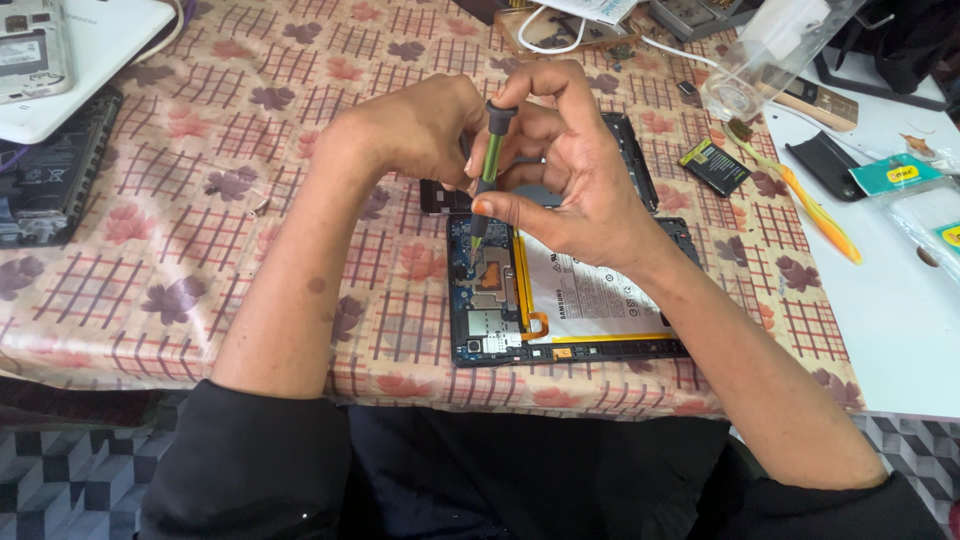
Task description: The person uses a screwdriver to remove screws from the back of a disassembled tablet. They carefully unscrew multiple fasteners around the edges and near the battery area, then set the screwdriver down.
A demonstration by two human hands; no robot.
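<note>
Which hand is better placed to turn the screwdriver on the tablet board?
Probably the right hand: its fingertips pinch the green screwdriver shaft, tip on the tablet circuit board. The left hand only steadies it.

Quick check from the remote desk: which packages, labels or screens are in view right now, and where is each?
White rectangular battery label: inside the opened tablet, below the right hand.
Small black battery with green label: on the tablecloth, right of the tablet.
Clear plastic packets with teal header cards: far right, on the white surface.
Dark battery pack with white sticker: left edge.
</note>
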